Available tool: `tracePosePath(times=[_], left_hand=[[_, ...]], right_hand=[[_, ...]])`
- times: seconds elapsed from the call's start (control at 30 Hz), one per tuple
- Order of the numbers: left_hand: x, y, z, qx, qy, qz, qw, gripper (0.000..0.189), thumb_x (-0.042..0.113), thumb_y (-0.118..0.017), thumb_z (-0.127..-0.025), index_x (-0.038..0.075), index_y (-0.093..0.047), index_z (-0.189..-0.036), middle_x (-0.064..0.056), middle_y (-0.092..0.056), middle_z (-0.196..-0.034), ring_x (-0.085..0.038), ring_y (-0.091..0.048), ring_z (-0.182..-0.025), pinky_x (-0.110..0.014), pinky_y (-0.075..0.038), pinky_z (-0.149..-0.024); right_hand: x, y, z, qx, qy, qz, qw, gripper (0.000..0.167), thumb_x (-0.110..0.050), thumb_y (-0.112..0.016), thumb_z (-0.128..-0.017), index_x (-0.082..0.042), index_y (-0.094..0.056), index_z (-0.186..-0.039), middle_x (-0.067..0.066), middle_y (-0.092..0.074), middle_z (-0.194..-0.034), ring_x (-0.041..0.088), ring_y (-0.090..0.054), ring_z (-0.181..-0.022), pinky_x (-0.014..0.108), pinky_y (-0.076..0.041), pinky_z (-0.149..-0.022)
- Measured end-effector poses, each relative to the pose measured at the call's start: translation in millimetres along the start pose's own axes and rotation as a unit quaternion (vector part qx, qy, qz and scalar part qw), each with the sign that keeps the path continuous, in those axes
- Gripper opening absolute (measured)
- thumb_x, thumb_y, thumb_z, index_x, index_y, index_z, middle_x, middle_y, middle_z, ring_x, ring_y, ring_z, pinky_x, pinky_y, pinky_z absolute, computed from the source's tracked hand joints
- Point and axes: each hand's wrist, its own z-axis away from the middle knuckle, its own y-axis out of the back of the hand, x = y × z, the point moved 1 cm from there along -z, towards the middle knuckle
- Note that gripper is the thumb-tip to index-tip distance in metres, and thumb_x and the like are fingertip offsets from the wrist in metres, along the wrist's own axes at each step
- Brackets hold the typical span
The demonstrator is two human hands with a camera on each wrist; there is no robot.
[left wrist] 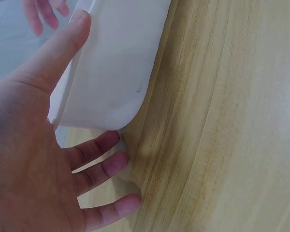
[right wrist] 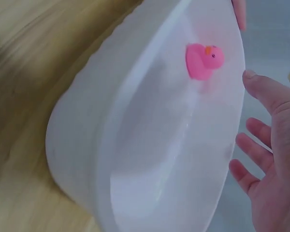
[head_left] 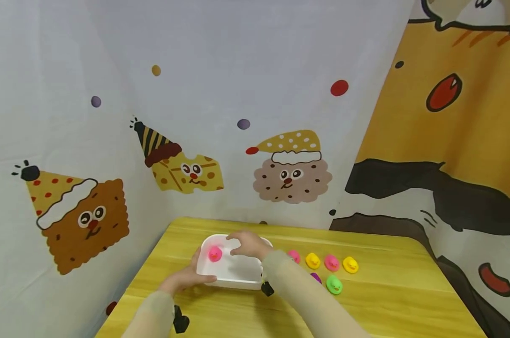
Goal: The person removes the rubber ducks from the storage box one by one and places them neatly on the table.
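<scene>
A white plastic tub (head_left: 233, 283) sits on the wooden table, with one pink rubber duck (head_left: 215, 254) in its left part. My left hand (head_left: 187, 276) holds the tub's near left corner; in the left wrist view its thumb (left wrist: 70, 46) lies on the rim and the other fingers reach round the end wall. Over the tub's far right part hovers my right hand (head_left: 249, 244), fingers loosely bent. The right wrist view shows nothing between the thumb and fingers of the right hand (right wrist: 275, 145), and the pink duck upright against the tub's wall.
Right of the tub stand several rubber ducks: a pink duck (head_left: 294, 256), a yellow duck (head_left: 313, 261), another pink duck (head_left: 332, 263), another yellow duck (head_left: 350, 265), a green duck (head_left: 334, 284) and a purple one (head_left: 315, 278) partly hidden by my right sleeve. A printed cloth (head_left: 221, 56) hangs behind the table.
</scene>
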Motion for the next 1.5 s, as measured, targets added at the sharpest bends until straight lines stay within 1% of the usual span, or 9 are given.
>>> tracePosePath(times=[0.27, 0.47, 0.67, 0.8, 0.97, 1.13, 1.23, 1.33, 1.5], left_hand=[[-4.8, -0.5, -2.2, 0.007, 0.006, 0.006, 0.9999, 0.122, 0.034, -0.078, -0.08, 0.003, 0.016, -0.151, -0.03, 0.006, -0.155, -0.052, -0.019, -0.131, -0.069, -0.021, -0.106], [-1.8, -0.5, 0.6, 0.019, 0.015, 0.027, 0.9993, 0.12, 0.026, -0.081, -0.079, 0.005, 0.012, -0.153, -0.028, 0.002, -0.156, -0.048, -0.024, -0.131, -0.067, -0.023, -0.106], [4.3, -0.6, 4.3, 0.017, 0.009, 0.021, 0.9996, 0.119, 0.022, -0.08, -0.08, 0.004, 0.011, -0.152, -0.029, 0.002, -0.156, -0.049, -0.026, -0.13, -0.065, -0.026, -0.106], [5.5, -1.3, 3.4, 0.017, 0.008, 0.019, 0.9996, 0.119, 0.024, -0.08, -0.08, 0.005, 0.011, -0.153, -0.028, 0.002, -0.156, -0.048, -0.026, -0.129, -0.065, -0.026, -0.106], [-1.4, -0.9, -0.4, 0.014, 0.003, -0.002, 0.9999, 0.12, 0.033, -0.079, -0.079, 0.006, 0.013, -0.152, -0.029, 0.001, -0.155, -0.05, -0.026, -0.127, -0.067, -0.026, -0.105], [-7.8, -0.4, -2.4, 0.005, -0.011, -0.009, 0.9999, 0.123, 0.037, -0.079, -0.079, 0.007, 0.016, -0.151, -0.029, 0.007, -0.156, -0.049, -0.024, -0.129, -0.066, -0.023, -0.107], [-4.6, -0.9, -1.0, 0.006, -0.014, 0.001, 0.9999, 0.122, 0.033, -0.08, -0.08, 0.005, 0.015, -0.151, -0.03, 0.008, -0.155, -0.05, -0.022, -0.13, -0.066, -0.021, -0.108], [-0.2, -1.5, 0.5, 0.009, -0.004, 0.003, 0.9999, 0.12, 0.03, -0.079, -0.08, 0.003, 0.014, -0.151, -0.031, 0.006, -0.155, -0.05, -0.022, -0.13, -0.066, -0.02, -0.108], [3.2, -1.8, 1.2, 0.023, 0.02, 0.01, 0.9995, 0.119, 0.022, -0.081, -0.079, 0.004, 0.011, -0.153, -0.031, 0.002, -0.156, -0.049, -0.026, -0.13, -0.065, -0.024, -0.107]], right_hand=[[-11, -12, -6.9, -0.042, 0.001, -0.01, 0.9991, 0.055, -0.024, -0.078, -0.084, -0.016, -0.059, -0.135, -0.003, -0.058, -0.134, 0.017, -0.051, -0.125, 0.033, -0.039, -0.106], [-16, -18, -10.4, -0.059, -0.008, -0.01, 0.9982, 0.057, -0.023, -0.076, -0.085, -0.02, -0.055, -0.138, -0.002, -0.053, -0.14, 0.017, -0.046, -0.13, 0.034, -0.036, -0.109], [-22, -20, -10.9, -0.066, 0.012, -0.004, 0.9978, 0.058, -0.021, -0.074, -0.087, -0.016, -0.053, -0.14, 0.004, -0.052, -0.141, 0.021, -0.045, -0.132, 0.035, -0.033, -0.111], [-25, -21, -11.3, -0.071, 0.0, -0.001, 0.9975, 0.057, -0.022, -0.074, -0.087, -0.018, -0.054, -0.14, 0.006, -0.05, -0.143, 0.023, -0.043, -0.133, 0.037, -0.032, -0.112], [-30, -23, -12.1, -0.083, -0.008, 0.01, 0.9965, 0.057, -0.023, -0.073, -0.087, -0.019, -0.053, -0.14, 0.008, -0.046, -0.147, 0.024, -0.04, -0.135, 0.038, -0.03, -0.112], [-35, -23, -12.2, -0.084, -0.005, -0.026, 0.9961, 0.054, -0.016, -0.072, -0.088, -0.014, -0.055, -0.139, 0.008, -0.048, -0.145, 0.025, -0.042, -0.134, 0.039, -0.032, -0.112], [-36, -24, -11.5, -0.085, -0.012, -0.055, 0.9948, 0.053, -0.013, -0.07, -0.088, -0.013, -0.055, -0.139, 0.006, -0.049, -0.144, 0.023, -0.044, -0.132, 0.039, -0.033, -0.111], [-35, -26, -10.8, -0.086, -0.021, -0.086, 0.9923, 0.052, -0.01, -0.069, -0.089, -0.013, -0.055, -0.139, 0.004, -0.052, -0.142, 0.022, -0.047, -0.128, 0.042, -0.034, -0.11], [-34, -27, -10.9, -0.085, -0.026, -0.097, 0.9913, 0.051, -0.009, -0.068, -0.09, -0.014, -0.055, -0.139, 0.003, -0.054, -0.14, 0.021, -0.049, -0.125, 0.043, -0.035, -0.109]])
